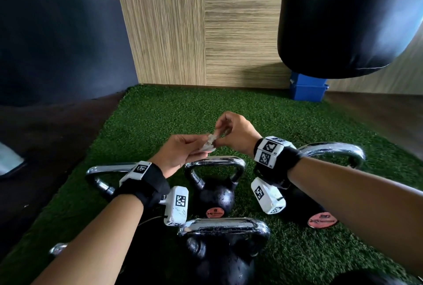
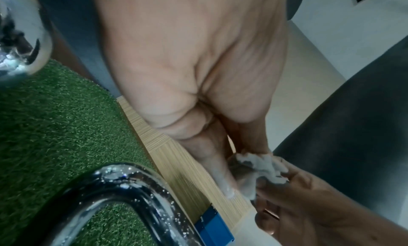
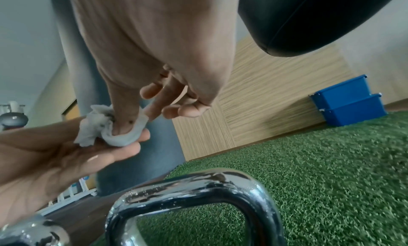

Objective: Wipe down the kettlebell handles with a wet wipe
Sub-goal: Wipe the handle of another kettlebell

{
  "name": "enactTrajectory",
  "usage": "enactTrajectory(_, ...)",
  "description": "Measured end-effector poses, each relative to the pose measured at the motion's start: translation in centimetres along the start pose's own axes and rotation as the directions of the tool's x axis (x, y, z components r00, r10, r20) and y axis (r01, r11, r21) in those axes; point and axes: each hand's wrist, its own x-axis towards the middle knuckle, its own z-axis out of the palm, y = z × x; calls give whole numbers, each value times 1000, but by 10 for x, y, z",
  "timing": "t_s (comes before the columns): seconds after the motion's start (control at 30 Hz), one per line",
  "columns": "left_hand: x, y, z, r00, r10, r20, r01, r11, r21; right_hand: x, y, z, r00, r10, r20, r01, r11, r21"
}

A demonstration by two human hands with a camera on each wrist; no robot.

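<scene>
A crumpled white wet wipe [image 1: 211,141] [image 2: 262,166] [image 3: 99,127] is held in the air between both hands, above the kettlebells. My left hand [image 1: 202,150] [image 2: 238,162] [image 3: 123,145] lies palm up under it, fingers and thumb closing on the wipe. My right hand [image 1: 220,138] [image 3: 130,122] [image 2: 287,188] pinches the wipe from above with thumb and forefinger; its other fingers are spread. Below stand several black kettlebells with wet chrome handles: a middle one [image 1: 215,161] [image 3: 194,183], a near one [image 1: 223,225], a right one [image 1: 334,149], a left one [image 1: 109,169].
The kettlebells stand on green turf [image 1: 171,119]. A black punching bag [image 1: 343,21] hangs at the upper right, with stacked blue boxes [image 1: 307,89] [image 3: 346,101] under it against the wood-panelled wall [image 1: 206,21]. Dark floor borders the turf on the left.
</scene>
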Motion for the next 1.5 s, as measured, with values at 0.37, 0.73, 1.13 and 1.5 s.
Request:
enactTrajectory(0.37,15,-3,-4,947,308,92,-251,527,812,-18,66,-13,959,267,-100,-283,933,-223)
enactTrajectory(0.73,2,-21,27,902,361,238,-317,177,932,-60,131,42,875,452,174,-456,890,-19)
enactTrajectory(1.13,-22,-33,-6,870,493,-19,-141,284,948,-58,140,49,863,502,63,-487,858,-163)
enactTrajectory(1.5,-21,-60,-49,899,357,-254,-5,587,810,-58,139,49,836,547,42,-535,831,-153)
